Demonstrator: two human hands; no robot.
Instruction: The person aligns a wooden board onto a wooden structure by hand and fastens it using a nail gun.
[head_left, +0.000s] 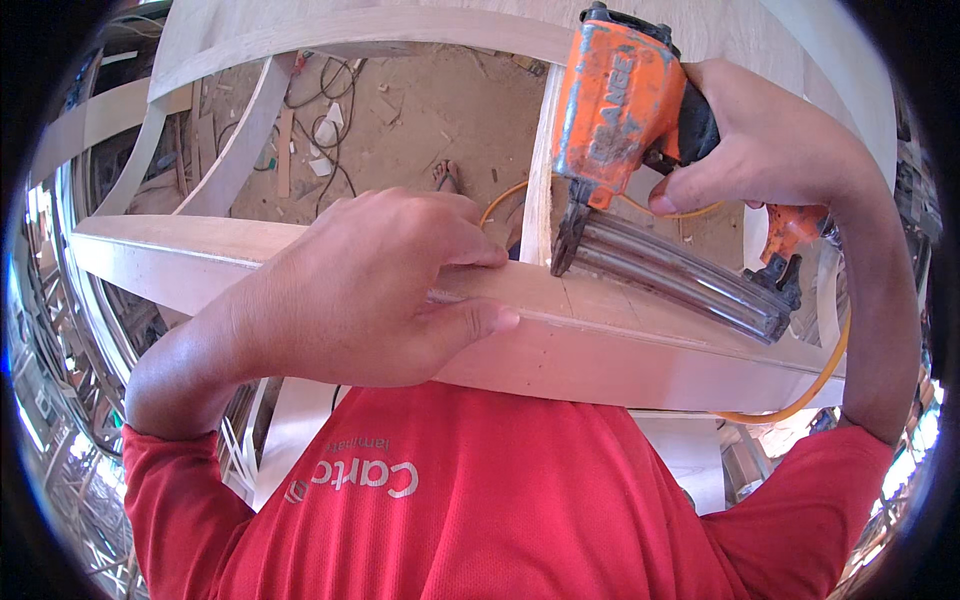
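Observation:
My right hand (765, 140) is wrapped round the grip of an orange pneumatic nail gun (612, 110). The gun's nose points down, at or just above the top of a pale curved wooden rail (600, 350) that crosses in front of my body. Its long metal magazine (680, 275) slants to the right over the rail. My left hand (370, 285) clasps the rail left of the nose, thumb along the near edge and fingers over the top. An upright wooden piece (540, 190) meets the rail's far side beside the nose.
A yellow air hose (800, 398) loops round the rail's right end. Curved wooden ribs (235, 140) and a wide panel (440, 25) form the frame beyond. Dark cables (345, 95) and wood scraps lie on the dirt floor (415, 110). A foot (445, 172) shows below.

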